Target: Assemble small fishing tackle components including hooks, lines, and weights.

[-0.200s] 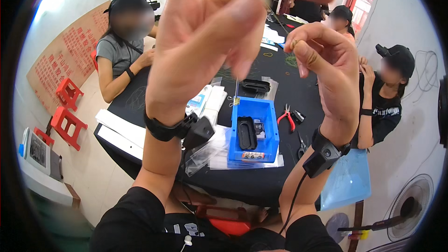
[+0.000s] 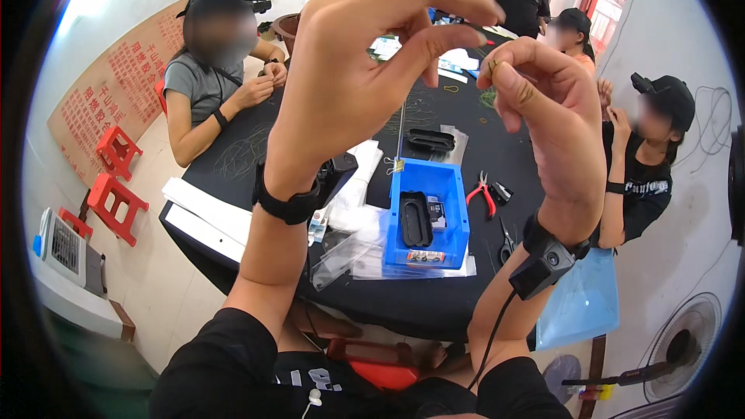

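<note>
My left hand (image 2: 341, 77) is raised above the table, its thumb and index finger curved and apart, with nothing visible between them. Facing it from the right, my right hand (image 2: 563, 128) pinches thumb and index finger together. Something tiny and dark shows at those fingertips, too small to name. Just behind my left hand stands a thin metal rod (image 2: 402, 128), its top partly hidden. A binder clip (image 2: 396, 164) sits at its foot, on the rim of a blue plastic bin (image 2: 459, 221). Inside the bin lies a black oblong tray (image 2: 415, 221). Both wrists wear strapped cameras.
Red-handled pliers (image 2: 485, 195) and scissors (image 2: 507, 242) lie right of the bin. Another black tray (image 2: 431, 140) is behind it. Clear plastic bags (image 2: 341, 260) and white strips (image 2: 206, 217) lie left. Several people sit around the black-covered table (image 2: 403, 306). A fan (image 2: 683, 349) stands at right.
My left hand has turned and drawn back from the view; its thumb and index finger now form an open curve. My right hand keeps its pinch, nearly still.
</note>
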{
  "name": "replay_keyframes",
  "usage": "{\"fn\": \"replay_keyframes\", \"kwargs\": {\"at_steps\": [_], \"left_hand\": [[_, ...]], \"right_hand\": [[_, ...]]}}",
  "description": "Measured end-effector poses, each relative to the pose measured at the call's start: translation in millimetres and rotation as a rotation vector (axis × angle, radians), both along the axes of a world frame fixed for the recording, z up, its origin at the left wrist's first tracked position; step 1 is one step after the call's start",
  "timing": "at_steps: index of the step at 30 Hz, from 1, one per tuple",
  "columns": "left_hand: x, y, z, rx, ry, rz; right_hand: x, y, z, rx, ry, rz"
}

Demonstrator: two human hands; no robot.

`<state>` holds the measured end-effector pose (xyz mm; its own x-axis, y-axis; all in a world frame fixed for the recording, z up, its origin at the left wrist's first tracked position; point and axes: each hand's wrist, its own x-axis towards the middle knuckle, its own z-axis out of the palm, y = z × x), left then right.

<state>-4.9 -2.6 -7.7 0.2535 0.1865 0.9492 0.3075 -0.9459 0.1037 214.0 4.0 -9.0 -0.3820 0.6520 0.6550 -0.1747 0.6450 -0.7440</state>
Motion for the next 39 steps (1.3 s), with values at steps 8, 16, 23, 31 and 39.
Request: {"fn": "replay_keyframes", "kwargs": {"at_steps": [8, 16, 23, 31, 39], "left_hand": [[0.9, 5.9, 1.0, 0.256, 0.124, 0.126], [-1.2, 1.4, -0.5, 0.175, 0.145, 0.119], [-2.3, -3.0, 0.5, 0.092, 0.097, 0.043], [-10.8, 13.8, 7.8, 0.248, 0.016, -0.198], [-7.4, -2.2, -0.5, -0.081, -0.079, -0.301]], "right_hand": [[8.8, 0.1, 2.0, -0.052, -0.039, -0.047], [12.1, 4.6, 2.0, -0.031, -0.125, -0.086], [11.9, 12.6, -2.4, 0.116, -0.167, -0.215], [45.6, 21.3, -11.5, 0.164, -0.257, -0.518], [60.7, 75.2, -147.8, -0.268, -1.482, -0.967]]}}
